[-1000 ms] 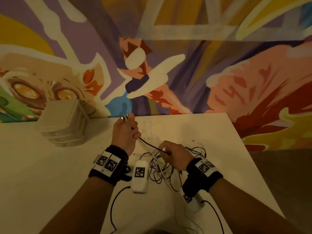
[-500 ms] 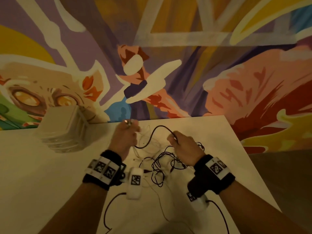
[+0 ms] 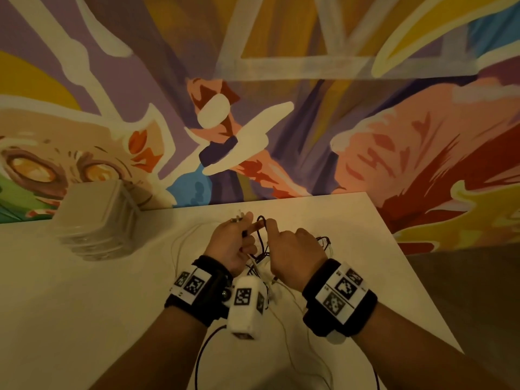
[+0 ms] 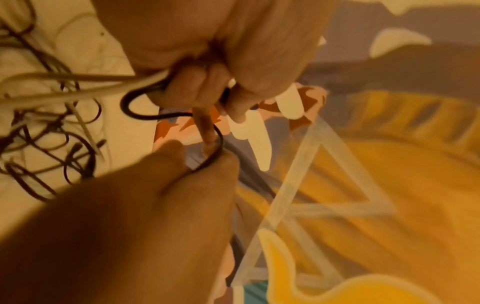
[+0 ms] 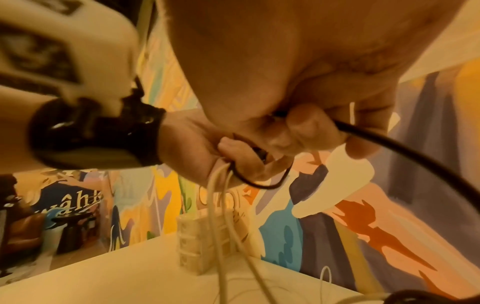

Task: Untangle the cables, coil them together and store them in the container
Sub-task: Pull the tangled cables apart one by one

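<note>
Cable, thin and black (image 3: 261, 220), arches in a small loop between the two hands, above the far middle of the white table (image 3: 84, 305). The loop's ends run down toward the tangled heap of black and white cables (image 3: 264, 257) lying on the table just beneath and to the right of the hands. The right hand (image 3: 295, 257) is nearer the heap; its thumb and forefinger are pinched narrow on the right side of the loop, the other fingers curled in. The left hand (image 3: 233, 246) sits just beside it, almost touching, fist closed around two white cables (image 5: 221, 205) and the black one's other end, forefinger stretched toward the loop. The next pull, I'd judge, runs left to right, drawing the hands apart. The container (image 3: 98, 220), a pale lidded box, stands well apart on the far left of the table, against the painted wall (image 3: 365, 108).
</note>
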